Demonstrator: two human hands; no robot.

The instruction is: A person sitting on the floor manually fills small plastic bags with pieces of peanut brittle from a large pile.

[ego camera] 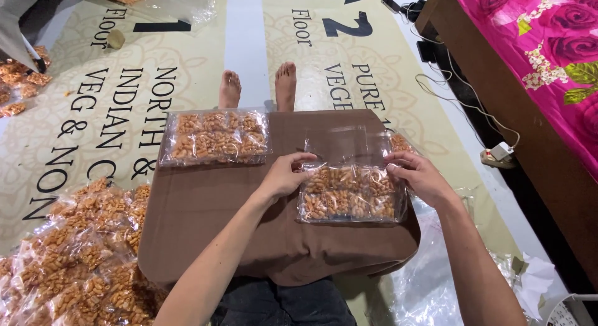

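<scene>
A clear plastic bag of small snack packets point(351, 198) lies flat on the right half of a brown board point(205, 214) that rests across the person's lap. The packets inside sit in two rows of orange-brown pieces, so the filled part runs longer left to right than front to back; the empty, open end of the bag stretches away from the person, toward the feet point(258, 84).

Both hands are on it, one at each short end. The left hand point(285, 175) pinches the upper left corner, fingers curled closed on the plastic. The right hand point(418, 174) grips the upper right edge in the same way, thumb over the top. The bag lies directly between the hands, neither one nearer than the other, and its long axis runs straight from one hand to the other.

A second filled bag point(215, 138), laid the same way, sits on the far left part of the board, well apart from the hands and nearer the left one. On the floor to the left lies a heap of loose snack packets point(81, 257). The floor is covered by a printed banner point(93, 114). To the right stands a bed with a pink flowered sheet point(548, 46), with cables point(461, 89) running along its wooden side.
</scene>
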